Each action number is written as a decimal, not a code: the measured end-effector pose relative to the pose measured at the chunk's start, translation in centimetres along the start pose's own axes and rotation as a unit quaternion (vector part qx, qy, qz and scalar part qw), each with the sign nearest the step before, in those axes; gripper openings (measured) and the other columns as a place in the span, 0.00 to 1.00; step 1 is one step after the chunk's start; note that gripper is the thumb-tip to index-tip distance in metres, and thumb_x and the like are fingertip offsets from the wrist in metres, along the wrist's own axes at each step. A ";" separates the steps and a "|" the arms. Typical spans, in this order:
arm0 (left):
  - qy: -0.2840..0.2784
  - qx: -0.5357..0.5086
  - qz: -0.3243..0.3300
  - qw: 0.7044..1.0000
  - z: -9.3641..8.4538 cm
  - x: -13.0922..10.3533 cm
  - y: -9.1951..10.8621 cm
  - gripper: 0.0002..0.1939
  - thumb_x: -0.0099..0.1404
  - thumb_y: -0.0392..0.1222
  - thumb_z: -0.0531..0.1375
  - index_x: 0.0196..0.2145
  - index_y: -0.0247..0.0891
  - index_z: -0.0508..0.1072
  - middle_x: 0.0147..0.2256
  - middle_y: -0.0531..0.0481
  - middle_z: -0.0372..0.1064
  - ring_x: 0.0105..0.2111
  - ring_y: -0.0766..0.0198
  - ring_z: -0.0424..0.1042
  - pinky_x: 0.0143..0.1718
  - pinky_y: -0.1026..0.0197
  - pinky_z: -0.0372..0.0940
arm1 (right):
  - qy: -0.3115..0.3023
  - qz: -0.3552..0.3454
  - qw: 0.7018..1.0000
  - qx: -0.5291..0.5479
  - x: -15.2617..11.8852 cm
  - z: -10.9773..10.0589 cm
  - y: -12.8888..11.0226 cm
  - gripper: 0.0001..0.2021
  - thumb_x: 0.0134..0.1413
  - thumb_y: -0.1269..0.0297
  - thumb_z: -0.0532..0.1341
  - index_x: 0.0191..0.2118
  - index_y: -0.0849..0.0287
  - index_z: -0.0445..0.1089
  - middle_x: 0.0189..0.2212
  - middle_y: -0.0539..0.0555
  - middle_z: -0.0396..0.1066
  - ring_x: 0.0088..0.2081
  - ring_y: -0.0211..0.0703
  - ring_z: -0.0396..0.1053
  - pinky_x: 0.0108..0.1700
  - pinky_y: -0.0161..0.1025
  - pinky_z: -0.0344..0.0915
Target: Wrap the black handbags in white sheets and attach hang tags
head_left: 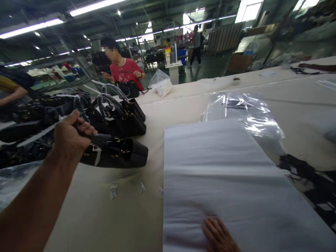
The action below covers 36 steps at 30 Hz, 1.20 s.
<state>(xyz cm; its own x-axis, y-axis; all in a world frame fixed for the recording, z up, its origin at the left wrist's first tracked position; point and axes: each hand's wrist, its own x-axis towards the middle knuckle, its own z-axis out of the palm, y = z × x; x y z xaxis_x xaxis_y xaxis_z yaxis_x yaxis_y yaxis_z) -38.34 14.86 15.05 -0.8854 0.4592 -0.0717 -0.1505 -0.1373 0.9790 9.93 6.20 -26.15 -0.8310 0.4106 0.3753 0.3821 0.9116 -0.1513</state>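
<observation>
My left hand (72,131) is closed round the handles of a black handbag (131,154), which tilts over the table at the left. Gold-coloured fittings and a white tag show on the bag. Low in the view, my right hand (219,234) lies with its fingers stretched out on a stack of large white sheets (204,168). More black handbags (123,120), their handles wrapped in clear plastic, stand just beyond the held one.
Clear plastic sheets (241,108) lie behind the white stack. Small white packets (113,190) are scattered on the pale table (105,220). A plastic bag with white contents (161,85) sits at the far edge, near a person in red (126,70). Black pieces (301,171) lie at right.
</observation>
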 end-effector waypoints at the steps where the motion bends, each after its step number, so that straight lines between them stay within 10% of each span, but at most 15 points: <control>1: -0.047 0.027 -0.001 0.999 0.5 -2.2 0.8 0.18 0.65 0.43 0.48 0.18 0.38 0.52 0.13 0.60 0.39 0.14 0.72 0.40 0.19 0.66 0.48 | -0.018 -0.004 1.000 -0.002 0.3 -0.6 -0.1 0.28 0.52 0.63 0.56 0.61 0.52 0.55 0.57 0.51 0.61 0.58 0.47 0.57 0.59 0.46 0.59; 9: -0.245 0.177 -0.098 0.948 3.6 -14.1 1.5 0.23 0.66 0.54 0.46 0.19 0.38 0.56 0.12 0.60 0.34 0.11 0.76 0.39 0.16 0.68 0.44 | -0.107 0.055 0.990 0.072 2.4 -4.1 -2.4 0.22 0.57 0.66 0.54 0.58 0.61 0.59 0.56 0.62 0.61 0.59 0.53 0.55 0.59 0.56 0.55; 21: -0.434 0.200 0.043 0.878 13.7 -27.2 -4.9 0.06 0.45 0.35 0.62 0.15 0.34 0.68 0.08 0.57 0.47 0.08 0.75 0.47 0.09 0.70 0.43 | -0.131 0.118 0.976 0.128 -7.6 -10.9 -2.8 0.20 0.58 0.73 0.50 0.57 0.60 0.60 0.54 0.58 0.63 0.60 0.47 0.53 0.62 0.54 0.51; 36: -0.528 0.142 0.055 0.836 19.7 -27.9 -8.2 0.14 0.48 0.34 0.64 0.13 0.36 0.61 0.08 0.60 0.51 0.09 0.76 0.49 0.12 0.67 0.45 | -0.179 0.131 0.923 0.315 -10.7 -14.0 -2.6 0.36 0.50 0.47 0.59 0.62 0.58 0.51 0.61 0.64 0.53 0.63 0.55 0.46 0.63 0.58 0.36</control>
<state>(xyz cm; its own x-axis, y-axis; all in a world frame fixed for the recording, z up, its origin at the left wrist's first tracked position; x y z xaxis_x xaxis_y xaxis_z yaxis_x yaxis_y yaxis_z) -3.77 20.48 12.79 0.0168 0.9964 0.0830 0.1485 -0.0846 0.9853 23.49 -0.83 -16.97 -0.8671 0.4949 -0.0575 0.3708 0.5641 -0.7378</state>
